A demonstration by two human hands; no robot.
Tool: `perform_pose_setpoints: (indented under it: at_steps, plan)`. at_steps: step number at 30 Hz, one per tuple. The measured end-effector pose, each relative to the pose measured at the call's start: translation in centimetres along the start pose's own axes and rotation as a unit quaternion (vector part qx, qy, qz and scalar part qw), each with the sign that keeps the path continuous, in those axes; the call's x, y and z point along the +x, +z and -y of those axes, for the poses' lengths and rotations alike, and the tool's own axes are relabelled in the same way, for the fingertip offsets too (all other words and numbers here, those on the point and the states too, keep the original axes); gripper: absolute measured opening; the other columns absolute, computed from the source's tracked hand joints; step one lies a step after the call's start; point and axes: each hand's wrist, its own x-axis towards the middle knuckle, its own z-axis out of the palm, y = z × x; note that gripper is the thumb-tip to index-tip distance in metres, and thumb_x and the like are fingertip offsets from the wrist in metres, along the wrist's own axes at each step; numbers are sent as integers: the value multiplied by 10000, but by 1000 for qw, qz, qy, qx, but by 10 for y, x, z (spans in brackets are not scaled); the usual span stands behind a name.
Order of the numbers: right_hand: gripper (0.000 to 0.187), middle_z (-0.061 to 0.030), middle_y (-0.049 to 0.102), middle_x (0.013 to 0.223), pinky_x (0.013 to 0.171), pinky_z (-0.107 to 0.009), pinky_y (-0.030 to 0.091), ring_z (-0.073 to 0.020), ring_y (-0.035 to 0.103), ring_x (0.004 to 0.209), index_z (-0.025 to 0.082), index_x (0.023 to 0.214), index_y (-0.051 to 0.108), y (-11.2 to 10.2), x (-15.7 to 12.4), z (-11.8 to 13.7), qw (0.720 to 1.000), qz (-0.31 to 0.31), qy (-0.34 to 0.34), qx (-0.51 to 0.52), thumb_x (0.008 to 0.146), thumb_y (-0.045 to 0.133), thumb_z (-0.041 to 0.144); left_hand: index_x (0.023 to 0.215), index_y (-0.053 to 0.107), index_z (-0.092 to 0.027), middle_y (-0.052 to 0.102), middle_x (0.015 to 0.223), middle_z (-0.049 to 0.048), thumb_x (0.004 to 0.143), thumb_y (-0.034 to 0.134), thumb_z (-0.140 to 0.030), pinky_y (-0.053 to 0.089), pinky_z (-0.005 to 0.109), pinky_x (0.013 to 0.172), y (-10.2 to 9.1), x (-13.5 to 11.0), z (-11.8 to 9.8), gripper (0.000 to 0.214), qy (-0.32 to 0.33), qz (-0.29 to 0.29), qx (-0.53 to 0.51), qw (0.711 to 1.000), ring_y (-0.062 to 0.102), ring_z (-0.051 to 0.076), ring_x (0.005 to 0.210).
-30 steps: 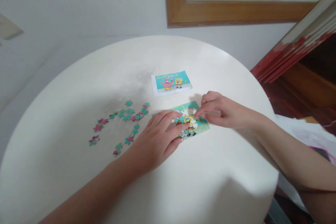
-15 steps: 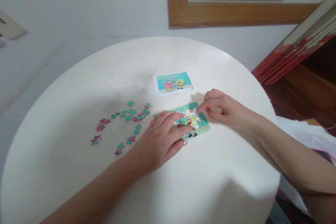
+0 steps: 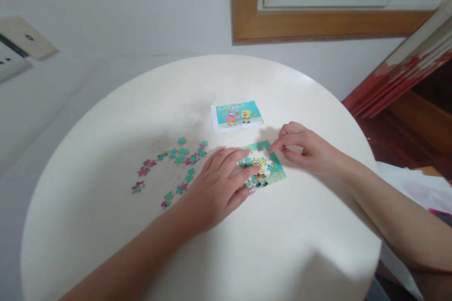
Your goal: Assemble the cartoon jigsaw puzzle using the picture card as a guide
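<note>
A partly built cartoon jigsaw puzzle (image 3: 266, 169) lies near the middle of a round white table (image 3: 106, 225). My left hand (image 3: 215, 188) rests flat on the puzzle's left part, fingers stretched out and pressing it down. My right hand (image 3: 307, 150) sits at the puzzle's right upper edge, fingers curled with the fingertips pinched together at the border; whether a piece is between them I cannot make out. Several loose teal and pink puzzle pieces (image 3: 176, 162) are scattered to the left of my left hand.
A small reference picture card (image 3: 236, 115) of the same cartoon lies beyond the puzzle. A wall with a wood-framed window (image 3: 318, 23) stands behind the table. Red curtain folds (image 3: 406, 75) and a wooden floor are at the right. White cloth (image 3: 416, 188) lies by my right arm.
My right hand has drawn back slightly from the puzzle's middle to its right upper edge. The left hand stays pressed on the puzzle. The camera has shifted a little.
</note>
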Motion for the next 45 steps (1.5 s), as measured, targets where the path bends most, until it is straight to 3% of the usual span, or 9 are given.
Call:
perform_pose_setpoints:
  at_steps: [3,7,10,13,17,22,26,36,45]
  plan:
    - [316,-37,594,831,798,-347,429,-187,529,839,249,1000,717,0,-1,0,1000,-6,3,-4,833,511,78,1256,599,-210,534,1292,116,953,493,-265,382,485,1040,-10,-1,6,325,-47,-15,24,998,449,277,1203]
    - [318,-32,592,821,765,-340,434,-187,533,822,262,1005,708,0,-2,0,1000,-18,7,-4,834,510,82,1117,667,-205,625,976,76,960,475,-260,454,401,853,-37,-9,27,254,-93,-14,77,993,528,229,935]
    - [305,-36,592,804,736,-336,440,-187,540,791,250,972,714,0,-1,-1,1000,-29,6,-7,824,508,82,1041,687,-186,646,937,74,953,473,-275,453,366,826,-67,-25,50,248,-138,-35,106,984,559,217,905]
    - [298,-42,593,796,725,-336,449,-185,551,771,238,964,721,0,-1,0,1000,-28,1,-12,822,507,87,1029,688,-196,691,905,64,965,429,-401,454,341,774,-97,-42,68,337,-234,-62,113,964,601,212,849]
    - [293,-49,613,838,715,-324,458,-190,566,805,249,1000,718,-2,-3,6,1000,-20,-13,-18,837,516,114,883,688,-203,727,951,56,950,386,-439,450,295,705,-115,-58,77,389,-330,-69,110,935,640,198,808]
    - [282,-49,618,840,721,-325,465,-190,577,803,264,1029,712,-4,-5,13,999,-10,-28,-25,871,510,147,907,731,-187,731,881,85,904,388,-410,438,326,724,-108,-61,85,409,-345,56,128,928,644,238,817]
    - [287,-47,618,832,713,-325,470,-190,576,794,272,1045,709,-2,-4,12,999,-1,-29,-28,882,505,152,987,731,-193,720,922,71,844,462,-368,457,313,743,-98,-63,96,352,-354,110,100,923,648,218,819]
    - [267,-53,633,854,693,-324,479,-198,587,808,284,1041,711,0,-6,8,1000,-1,-20,-10,889,510,193,987,710,-162,682,988,96,812,547,-332,484,340,826,-85,-60,101,294,-349,135,125,919,643,241,889]
    - [268,-52,630,853,695,-317,485,-189,579,822,270,1002,719,0,-6,6,1000,0,-21,-9,873,510,162,916,705,-158,695,920,85,779,517,-273,488,309,744,-81,-55,101,259,-365,137,111,914,651,214,792]
